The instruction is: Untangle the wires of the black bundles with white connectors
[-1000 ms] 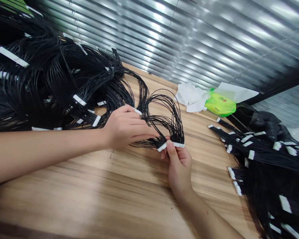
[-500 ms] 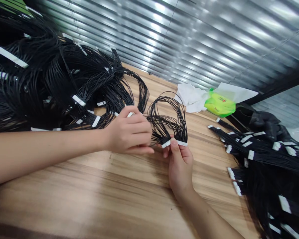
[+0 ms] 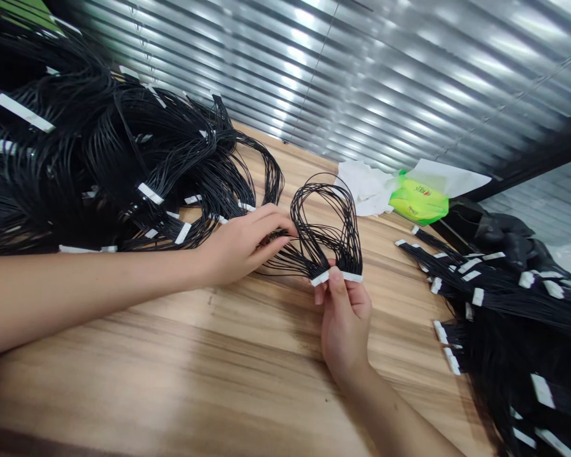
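Note:
A looped bundle of thin black wires [image 3: 349, 216] stands over the wooden table, its ends set in white connectors. My right hand [image 3: 345, 327] pinches two white connectors [image 3: 352, 277] side by side, thumb on the near face and fingers behind. Just to the left, my left hand [image 3: 245, 244] curls loosely round strands of the same bundle. A gap shows between its thumb and forefinger, with wires running through; the other fingers are partly hidden. Some strands fan out below its thumb toward the connectors.
A large heap of black wire harnesses [image 3: 99, 146] with white connectors fills the left. More harnesses [image 3: 504, 317] lie at the right edge. White tissue paper [image 3: 364, 187] and a green tissue pack [image 3: 419, 200] sit at the back, before a corrugated metal wall [image 3: 314, 70].
My left hand has turned, bringing its thumb and forefinger into view with a gap between them. The wire loop looks rounder and narrower. My right hand has shifted very slightly right, still holding the connectors.

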Motion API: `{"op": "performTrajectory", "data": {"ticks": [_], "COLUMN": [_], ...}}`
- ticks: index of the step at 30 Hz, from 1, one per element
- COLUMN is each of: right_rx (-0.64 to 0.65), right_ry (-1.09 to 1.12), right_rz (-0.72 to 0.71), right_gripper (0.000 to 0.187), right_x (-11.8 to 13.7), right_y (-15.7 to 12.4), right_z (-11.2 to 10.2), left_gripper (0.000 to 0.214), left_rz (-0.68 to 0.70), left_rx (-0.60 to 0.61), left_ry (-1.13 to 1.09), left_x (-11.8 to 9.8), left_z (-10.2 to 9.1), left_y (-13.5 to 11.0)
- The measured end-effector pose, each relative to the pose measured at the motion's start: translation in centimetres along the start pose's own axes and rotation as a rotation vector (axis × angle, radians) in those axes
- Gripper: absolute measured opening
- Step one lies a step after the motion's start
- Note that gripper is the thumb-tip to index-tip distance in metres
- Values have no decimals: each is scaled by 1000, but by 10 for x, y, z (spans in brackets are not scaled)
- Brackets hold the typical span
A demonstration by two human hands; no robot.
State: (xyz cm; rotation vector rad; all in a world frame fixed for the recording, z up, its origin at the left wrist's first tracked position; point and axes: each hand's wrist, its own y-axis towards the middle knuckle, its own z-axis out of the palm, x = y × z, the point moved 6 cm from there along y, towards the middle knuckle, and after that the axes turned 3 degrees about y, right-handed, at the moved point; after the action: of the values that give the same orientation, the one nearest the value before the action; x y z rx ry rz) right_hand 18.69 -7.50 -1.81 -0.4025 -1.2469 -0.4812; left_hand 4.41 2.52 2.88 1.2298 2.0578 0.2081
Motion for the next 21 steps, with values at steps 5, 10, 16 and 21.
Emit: {"op": "performTrajectory", "data": {"ticks": [5,10,16,21], "right_rx": [31,120,237,181], "right_ry": [20,-19,-9,-37], "right_rz": [6,90,171,113], "right_gripper": [21,29,29,29], "right_x": [-2,-7,-13,-9], "right_y": [-2,-4,-8,-7], "right_z": [0,4,10,7], "left_gripper": [17,15,23,14], "left_rz": [-6,-64,-74,-153], "left_rx": [-19,-49,-33,-28], "left_ry": [-56,-182,-88,-34], "left_x": [4,11,11,12], "left_z": [2,-1,2,0], "left_y": [1,1,-2,-1]}}
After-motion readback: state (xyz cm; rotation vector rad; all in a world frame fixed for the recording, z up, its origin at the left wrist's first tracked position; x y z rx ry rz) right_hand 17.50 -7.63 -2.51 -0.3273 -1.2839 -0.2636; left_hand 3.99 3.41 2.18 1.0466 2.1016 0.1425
